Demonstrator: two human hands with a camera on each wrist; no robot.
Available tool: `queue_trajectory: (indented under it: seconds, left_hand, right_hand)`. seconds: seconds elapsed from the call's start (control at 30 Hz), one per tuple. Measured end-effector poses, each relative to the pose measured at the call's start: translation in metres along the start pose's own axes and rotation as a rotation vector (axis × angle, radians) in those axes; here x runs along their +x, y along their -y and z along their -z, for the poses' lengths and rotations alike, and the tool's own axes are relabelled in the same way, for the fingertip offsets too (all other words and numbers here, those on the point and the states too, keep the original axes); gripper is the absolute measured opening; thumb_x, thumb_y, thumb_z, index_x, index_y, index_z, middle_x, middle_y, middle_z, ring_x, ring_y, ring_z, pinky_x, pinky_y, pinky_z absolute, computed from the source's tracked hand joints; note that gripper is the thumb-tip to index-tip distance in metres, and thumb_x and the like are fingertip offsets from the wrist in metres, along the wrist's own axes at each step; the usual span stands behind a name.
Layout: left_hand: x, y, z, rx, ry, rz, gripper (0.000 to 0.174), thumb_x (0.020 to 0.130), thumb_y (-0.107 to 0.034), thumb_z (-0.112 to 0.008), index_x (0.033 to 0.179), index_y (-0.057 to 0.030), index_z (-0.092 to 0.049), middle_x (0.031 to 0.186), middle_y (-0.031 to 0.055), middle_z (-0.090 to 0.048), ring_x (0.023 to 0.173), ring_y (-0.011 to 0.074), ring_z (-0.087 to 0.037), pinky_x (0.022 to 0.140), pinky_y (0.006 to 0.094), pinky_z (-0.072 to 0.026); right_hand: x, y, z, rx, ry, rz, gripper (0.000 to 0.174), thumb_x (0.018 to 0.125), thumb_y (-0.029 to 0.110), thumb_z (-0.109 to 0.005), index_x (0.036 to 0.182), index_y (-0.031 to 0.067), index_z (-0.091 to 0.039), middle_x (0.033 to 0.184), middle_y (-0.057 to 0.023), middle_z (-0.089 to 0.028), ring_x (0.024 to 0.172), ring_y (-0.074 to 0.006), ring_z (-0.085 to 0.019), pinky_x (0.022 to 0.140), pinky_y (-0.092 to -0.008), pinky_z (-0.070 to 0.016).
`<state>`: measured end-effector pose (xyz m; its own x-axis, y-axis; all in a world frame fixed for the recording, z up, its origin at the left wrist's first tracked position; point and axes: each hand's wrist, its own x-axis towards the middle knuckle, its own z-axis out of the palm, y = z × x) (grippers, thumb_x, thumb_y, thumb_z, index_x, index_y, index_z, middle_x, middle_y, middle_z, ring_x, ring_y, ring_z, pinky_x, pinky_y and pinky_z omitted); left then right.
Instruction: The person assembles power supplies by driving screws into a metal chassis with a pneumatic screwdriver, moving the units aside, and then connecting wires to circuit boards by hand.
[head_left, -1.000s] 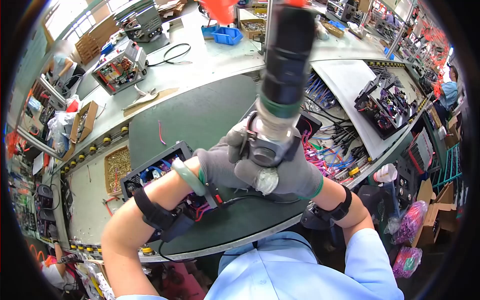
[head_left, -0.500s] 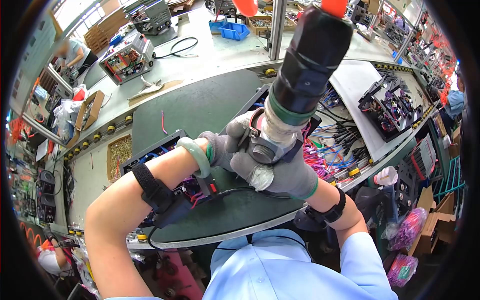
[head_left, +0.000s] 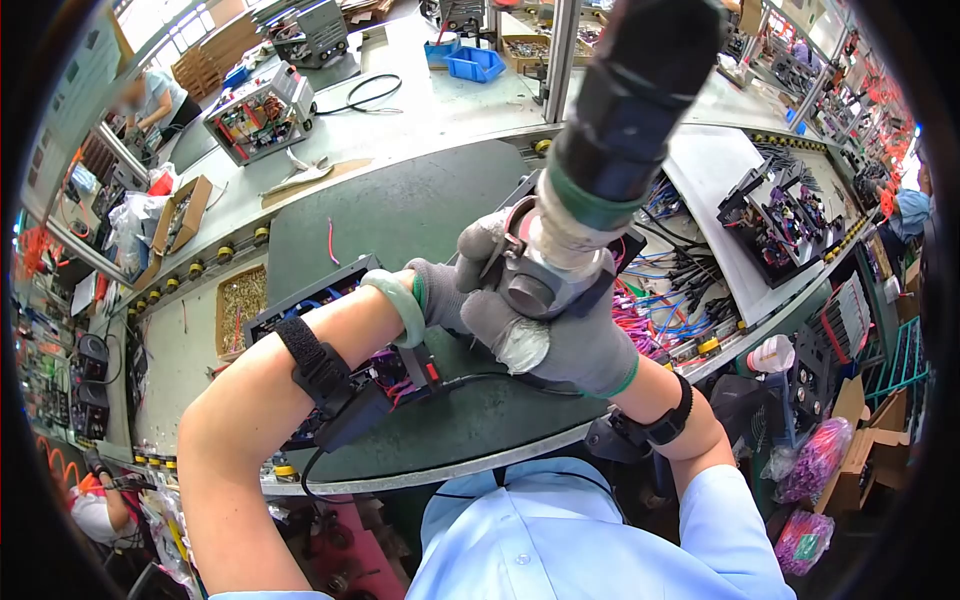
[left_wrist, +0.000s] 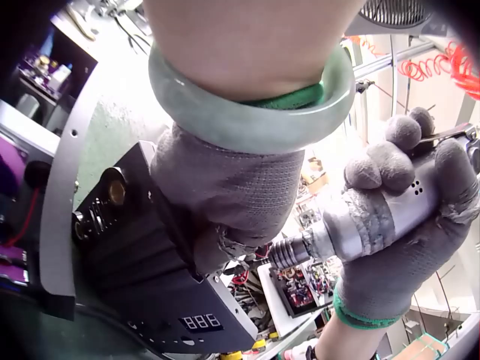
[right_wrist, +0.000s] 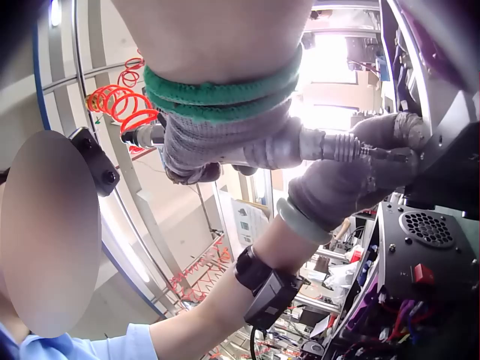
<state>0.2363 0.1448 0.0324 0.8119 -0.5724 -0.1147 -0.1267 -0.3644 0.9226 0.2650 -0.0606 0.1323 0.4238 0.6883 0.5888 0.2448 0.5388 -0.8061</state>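
A big green surface (head_left: 400, 210), a black box (left_wrist: 127, 277), and a silver driver (left_wrist: 411, 206) held over it.
The box sits toward the surface's right edge; it looks stiff and quite heavy, so its hard corners seem best to hold. The driver slants above the middle of the surface, its front end by the box. It looks hard, and its fat black end (head_left: 630, 110) could make it top-heavy, so holding it round the body seems safest. The right hand (head_left: 565, 340) has its gloved fingers wrapped there. The left hand (left_wrist: 232, 180) lies on the box's edge; I can't tell if it pinches anything. Rough tape (left_wrist: 373, 221) may stop slips. The thin tip (right_wrist: 386, 153) is near the left fingers and might skid.
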Motion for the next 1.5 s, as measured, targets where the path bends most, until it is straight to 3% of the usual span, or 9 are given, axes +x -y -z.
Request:
queue_trajectory:
  seconds: [0.07,0.4,0.63,0.77,0.83,1.0,1.1,1.17,1.5]
  left_hand:
    - [0.001,0.000,-0.002,-0.079,-0.009,-0.064,0.045,0.102,-0.028,-0.054,0.142,-0.0089,-0.049,0.142,0.0072,-0.052,0.129,0.0165,-0.050,0.114,0.0305,-0.0389]
    - [0.028,-0.058,-0.003,0.405,0.115,0.519,0.037,0.092,-0.032,-0.053,0.093,0.0001,-0.071,0.078,0.0119,-0.069,0.068,0.0229,-0.062,0.066,0.0395,-0.0488]
    - [0.028,-0.070,-0.002,0.310,0.115,0.626,0.030,0.093,-0.029,-0.057,0.105,-0.0036,-0.069,0.091,0.0113,-0.069,0.081,0.0209,-0.063,0.075,0.0376,-0.0501]
    - [0.028,-0.062,-0.001,0.270,0.133,0.685,0.029,0.093,-0.027,-0.059,0.111,-0.0055,-0.068,0.097,0.0111,-0.070,0.088,0.0199,-0.064,0.079,0.0366,-0.0508]
    - [0.024,-0.049,-0.004,0.119,0.101,0.232,0.044,0.096,-0.015,-0.064,0.138,-0.0064,-0.054,0.138,0.0069,-0.055,0.128,0.0170,-0.050,0.114,0.0322,-0.0376]
    - [0.025,-0.041,-0.005,0.183,0.062,0.084,0.049,0.092,-0.015,-0.070,0.137,-0.0072,-0.054,0.139,0.0069,-0.055,0.129,0.0176,-0.049,0.114,0.0337,-0.0382]
    - [0.029,-0.007,-0.005,-0.311,0.026,0.338,0.044,0.094,-0.028,-0.057,0.133,-0.0080,-0.055,0.118,0.0136,-0.065,0.109,0.0246,-0.060,0.096,0.0379,-0.0455]
    - [0.027,-0.057,-0.006,0.281,0.101,0.524,0.036,0.087,-0.022,-0.059,0.119,-0.0071,-0.064,0.105,0.0123,-0.068,0.100,0.0222,-0.062,0.089,0.0362,-0.0471]
    - [0.004,-0.101,-0.016,0.192,-0.141,0.479,0.018,0.084,-0.012,-0.061,0.099,-0.0074,-0.069,0.087,0.0078,-0.067,0.088,0.0232,-0.064,0.081,0.0362,-0.0497]
  right_hand:
    - [-0.003,0.005,-0.003,0.080,-0.079,-0.100,0.041,0.085,0.007,-0.077,0.121,0.0045,-0.058,0.108,-0.0061,-0.064,0.099,-0.0112,-0.062,0.086,-0.0283,-0.0516]
    - [-0.009,-0.010,0.018,0.186,-0.134,-0.112,0.039,0.080,-0.006,-0.075,0.116,0.0011,-0.060,0.105,-0.0037,-0.067,0.090,-0.0095,-0.065,0.081,-0.0245,-0.0543]
    - [-0.013,-0.018,0.016,0.314,-0.222,-0.042,0.035,0.086,0.009,-0.075,0.116,0.0055,-0.058,0.100,-0.0059,-0.064,0.087,-0.0142,-0.062,0.077,-0.0303,-0.0533]
    - [-0.019,-0.030,0.026,-0.016,-0.074,-0.067,0.031,0.082,0.005,-0.075,0.110,0.0046,-0.060,0.094,-0.0048,-0.065,0.085,-0.0120,-0.062,0.077,-0.0292,-0.0521]
    - [-0.017,-0.032,0.022,0.002,-0.096,-0.038,0.026,0.081,0.002,-0.075,0.105,0.0017,-0.064,0.091,-0.0022,-0.067,0.083,-0.0068,-0.062,0.075,-0.0247,-0.0521]
    - [-0.018,-0.032,0.022,0.021,-0.120,-0.102,0.032,0.081,0.003,-0.076,0.110,0.0034,-0.062,0.095,-0.0042,-0.067,0.085,-0.0106,-0.064,0.078,-0.0279,-0.0540]
    - [-0.016,-0.032,0.024,0.065,-0.127,-0.069,0.036,0.082,0.003,-0.077,0.114,0.0049,-0.061,0.099,-0.0058,-0.067,0.089,-0.0126,-0.065,0.081,-0.0296,-0.0547]
    - [-0.018,-0.033,0.026,0.162,-0.174,-0.111,0.036,0.082,0.004,-0.077,0.114,0.0054,-0.060,0.102,-0.0065,-0.066,0.092,-0.0126,-0.064,0.083,-0.0297,-0.0543]
    - [-0.030,0.027,0.039,0.273,-0.221,-0.134,0.041,0.088,0.006,-0.072,0.125,0.0065,-0.055,0.109,-0.0059,-0.064,0.095,-0.0112,-0.062,0.083,-0.0267,-0.0516]
